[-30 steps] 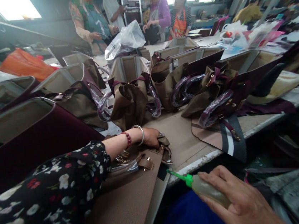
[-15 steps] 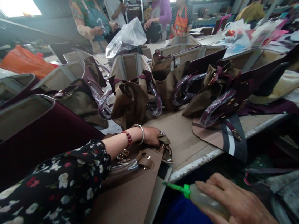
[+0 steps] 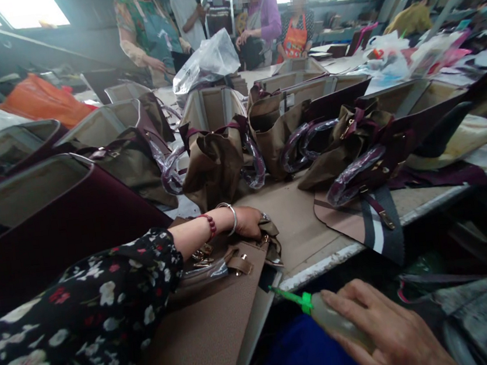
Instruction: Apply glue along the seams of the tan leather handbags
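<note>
My left hand [image 3: 248, 222], with bracelets at its wrist, is closed on the gathered cloth edge of a taupe handbag [image 3: 207, 327]. The bag lies tilted along the front edge of the table, its gold fittings and plastic-wrapped handle beneath my forearm. In my right hand [image 3: 386, 318] is a translucent squeeze bottle [image 3: 341, 321] with a green nozzle. The nozzle tip points left, close to the bag's pale lower edge; whether it touches cannot be made out.
Several maroon and brown handbags [image 3: 215, 162] stand across the table [image 3: 294, 218]. A striped flap [image 3: 376, 226] hangs over the front edge at right. Behind are a clear plastic bag [image 3: 207, 60], an orange bag [image 3: 40, 100] and several people.
The bottle in my right hand has shifted slightly right. My left hand keeps its hold on the bag. In the background, one person's arm has lowered.
</note>
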`<action>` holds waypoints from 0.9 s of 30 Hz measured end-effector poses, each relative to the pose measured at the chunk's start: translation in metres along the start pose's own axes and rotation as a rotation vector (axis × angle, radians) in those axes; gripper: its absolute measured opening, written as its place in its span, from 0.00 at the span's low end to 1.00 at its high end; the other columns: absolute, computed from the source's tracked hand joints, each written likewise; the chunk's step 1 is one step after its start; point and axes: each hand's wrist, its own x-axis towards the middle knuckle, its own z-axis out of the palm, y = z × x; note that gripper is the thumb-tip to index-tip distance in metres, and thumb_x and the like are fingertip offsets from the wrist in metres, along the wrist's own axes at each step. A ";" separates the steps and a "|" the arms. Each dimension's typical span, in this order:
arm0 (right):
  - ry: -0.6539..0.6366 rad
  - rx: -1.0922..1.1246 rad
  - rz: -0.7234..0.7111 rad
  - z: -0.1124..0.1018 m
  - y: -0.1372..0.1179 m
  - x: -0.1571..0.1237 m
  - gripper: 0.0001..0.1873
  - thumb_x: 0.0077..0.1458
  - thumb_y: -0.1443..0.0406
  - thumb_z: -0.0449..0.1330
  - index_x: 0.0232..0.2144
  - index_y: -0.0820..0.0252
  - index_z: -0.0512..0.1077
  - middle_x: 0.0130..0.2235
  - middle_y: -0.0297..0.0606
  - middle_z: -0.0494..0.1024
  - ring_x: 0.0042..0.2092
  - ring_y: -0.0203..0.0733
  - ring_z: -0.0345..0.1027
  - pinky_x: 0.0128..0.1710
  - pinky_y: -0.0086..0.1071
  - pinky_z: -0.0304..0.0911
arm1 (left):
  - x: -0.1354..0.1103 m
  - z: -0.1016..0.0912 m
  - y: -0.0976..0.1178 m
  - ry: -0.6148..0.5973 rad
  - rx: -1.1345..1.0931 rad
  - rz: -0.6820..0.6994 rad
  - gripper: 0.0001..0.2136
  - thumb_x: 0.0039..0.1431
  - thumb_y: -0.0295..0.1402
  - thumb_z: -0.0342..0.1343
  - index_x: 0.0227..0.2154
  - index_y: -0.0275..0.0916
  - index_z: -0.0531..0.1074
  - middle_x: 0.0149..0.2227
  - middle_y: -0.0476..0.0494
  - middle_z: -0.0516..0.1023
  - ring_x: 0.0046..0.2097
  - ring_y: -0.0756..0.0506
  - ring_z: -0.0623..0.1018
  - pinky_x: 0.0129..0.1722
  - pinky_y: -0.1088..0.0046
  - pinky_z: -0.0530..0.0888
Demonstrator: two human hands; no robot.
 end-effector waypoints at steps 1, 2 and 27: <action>-0.030 0.014 -0.028 0.000 -0.001 -0.001 0.15 0.64 0.61 0.47 0.43 0.61 0.70 0.31 0.40 0.72 0.30 0.38 0.71 0.26 0.27 0.69 | 0.000 0.000 0.000 -0.002 -0.002 0.001 0.15 0.50 0.30 0.57 0.44 0.45 0.74 0.40 0.53 0.78 0.40 0.49 0.75 0.39 0.79 0.70; -0.055 0.027 -0.049 0.001 -0.003 -0.002 0.15 0.64 0.61 0.47 0.44 0.61 0.70 0.31 0.40 0.73 0.30 0.39 0.71 0.26 0.27 0.69 | 0.000 0.000 0.000 -0.003 -0.003 0.001 0.16 0.50 0.30 0.57 0.44 0.45 0.74 0.41 0.53 0.78 0.40 0.49 0.75 0.38 0.80 0.70; -0.140 -0.007 -0.060 0.002 0.002 -0.005 0.16 0.58 0.68 0.51 0.48 0.59 0.67 0.34 0.40 0.73 0.34 0.40 0.70 0.31 0.29 0.69 | 0.000 0.004 0.000 0.023 0.034 -0.036 0.13 0.49 0.33 0.58 0.40 0.43 0.75 0.38 0.52 0.78 0.38 0.49 0.75 0.38 0.79 0.70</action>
